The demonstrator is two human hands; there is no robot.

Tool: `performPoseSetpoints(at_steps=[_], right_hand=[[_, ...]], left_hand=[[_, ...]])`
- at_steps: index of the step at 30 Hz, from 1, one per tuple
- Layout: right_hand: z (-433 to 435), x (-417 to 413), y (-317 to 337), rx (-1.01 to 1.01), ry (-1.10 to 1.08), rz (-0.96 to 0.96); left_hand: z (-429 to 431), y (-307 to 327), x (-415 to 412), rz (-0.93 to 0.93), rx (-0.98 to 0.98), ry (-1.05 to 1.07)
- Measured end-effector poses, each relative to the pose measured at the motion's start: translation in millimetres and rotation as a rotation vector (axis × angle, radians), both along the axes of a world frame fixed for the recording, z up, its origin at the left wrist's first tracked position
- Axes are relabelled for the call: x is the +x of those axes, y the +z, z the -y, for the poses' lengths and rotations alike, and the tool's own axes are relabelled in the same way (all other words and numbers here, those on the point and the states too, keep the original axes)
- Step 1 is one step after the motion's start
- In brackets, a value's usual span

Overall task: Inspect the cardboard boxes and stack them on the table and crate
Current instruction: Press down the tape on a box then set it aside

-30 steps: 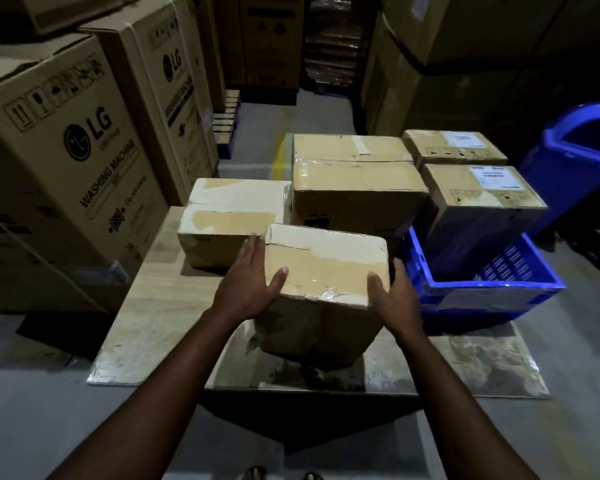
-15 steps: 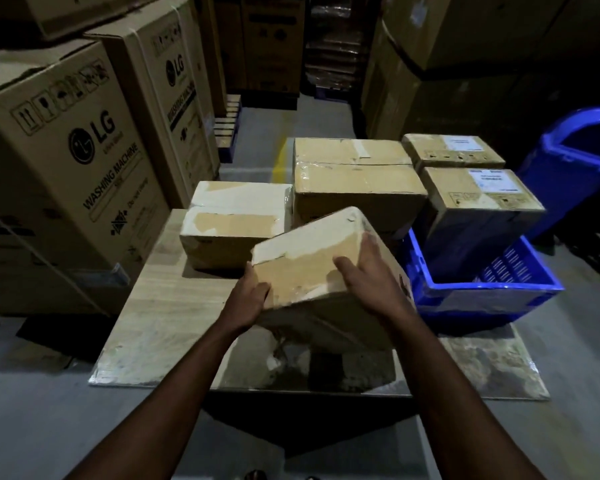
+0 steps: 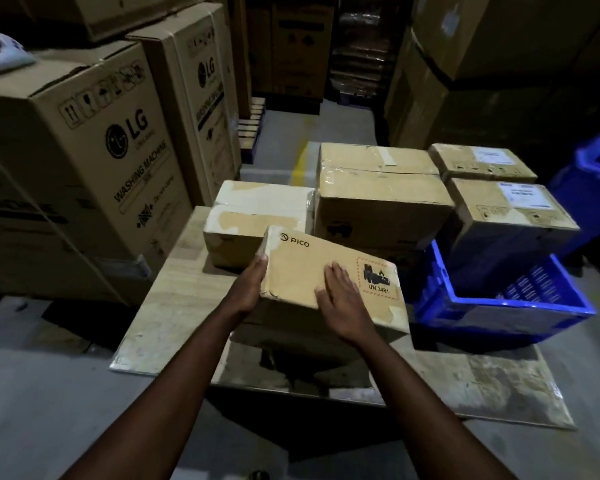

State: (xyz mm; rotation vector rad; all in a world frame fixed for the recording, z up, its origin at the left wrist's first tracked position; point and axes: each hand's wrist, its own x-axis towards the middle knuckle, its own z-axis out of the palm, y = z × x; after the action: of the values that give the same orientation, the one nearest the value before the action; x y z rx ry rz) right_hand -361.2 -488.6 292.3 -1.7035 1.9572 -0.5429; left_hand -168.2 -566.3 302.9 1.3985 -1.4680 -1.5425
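On the table [image 3: 174, 306], one box [image 3: 257, 216] sits at eleven o'clock from the held box [image 3: 305, 271], with stacked boxes [image 3: 378, 202] at one. At three o'clock the crate [image 3: 499, 306] holds another box [image 3: 506, 216]. Large cartons [image 3: 84, 150] stand at nine.

box [image 3: 329, 275] rolled over — PICO face up

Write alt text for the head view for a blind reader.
A left hand grips the edge of a tilted PICO box over a wooden table; the right hand lies flat on top. Taped boxes sit behind, a blue crate at right.
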Motion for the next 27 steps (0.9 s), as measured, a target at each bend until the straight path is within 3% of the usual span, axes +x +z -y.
performPoseSetpoints(at_steps=[6, 8, 11, 14, 18, 20, 22, 25, 27], right_hand=[[-3, -54, -26, 0.07, -0.343, -0.134], [-4, -62, -32, 0.094, -0.455, -0.082], [-6, -59, -34, 0.028, -0.49, 0.038], [-11, -57, -34, -0.027, -0.483, -0.033], [-21, -52, -39, -0.01, -0.483, -0.088], [-21, -48, -35, -0.026, -0.447, -0.244], [-15, -42, -31, -0.086, -0.277, -0.412], [-4, -24, -35, -0.05, 0.034, -0.454], [-2, -18, -41, -0.049, 0.066, -0.472]], left_hand=[[0, -13, 26, 0.121, -0.117, 0.053], [-2, -20, 32, 0.115, -0.119, 0.063], [-6, -33, 40, 0.118, -0.1, 0.084], [-17, -46, 41, 0.159, -0.099, 0.094], [-20, -49, 30, 0.429, -0.278, 0.017], [-16, -49, 23, 0.672, -0.392, -0.049], [-18, -48, 14, 0.884, -0.578, -0.244], [-30, -47, 2, 1.046, -0.705, -0.4], [-30, -49, -1, 1.095, -0.717, -0.411]])
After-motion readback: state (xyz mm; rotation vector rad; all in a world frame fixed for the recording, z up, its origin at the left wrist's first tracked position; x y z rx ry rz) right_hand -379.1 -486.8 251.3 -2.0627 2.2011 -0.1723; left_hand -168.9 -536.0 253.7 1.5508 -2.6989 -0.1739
